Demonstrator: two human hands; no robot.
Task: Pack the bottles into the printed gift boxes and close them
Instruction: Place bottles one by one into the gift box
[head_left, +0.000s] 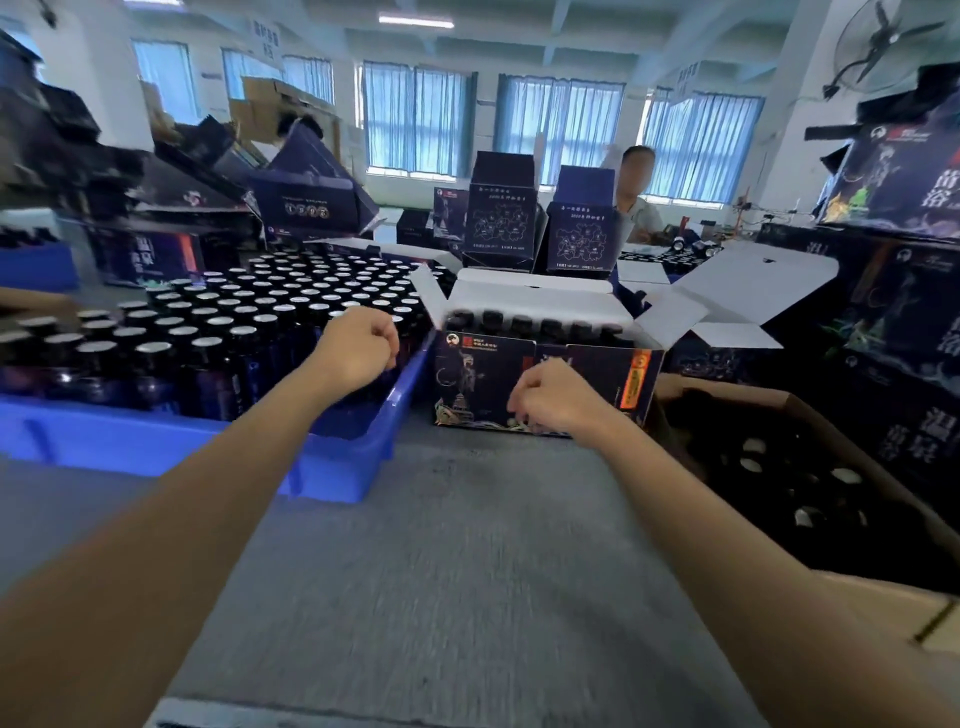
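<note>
Bottles (550, 325) stood in a row inside the printed gift box (483, 379), which sat on the grey table (467, 545) just past centre, toward 1 o'clock. Its white flaps (530, 291) stood open, the back one upright and the side ones splayed outward. The left hand (358, 348) hung at 11 o'clock over the right end of the blue crate (156, 441), fingers curled into a loose fist with nothing visible in it. The right hand (556, 397) sat low in front of the gift box's printed face, its fingers also folded in; motion blur hid whether it touched the box or pinched anything. The crate filled the 9 to 10 o'clock area, packed tight with dark capped bottles (218, 312) standing upright, and its right wall lay just beside the gift box. At 3 to 4 o'clock a brown cardboard carton (769, 400) held more dark bottles. Further printed boxes (501, 218) stood upright at 12 o'clock behind the open one, and a seated person (636, 197) was beyond them
</note>
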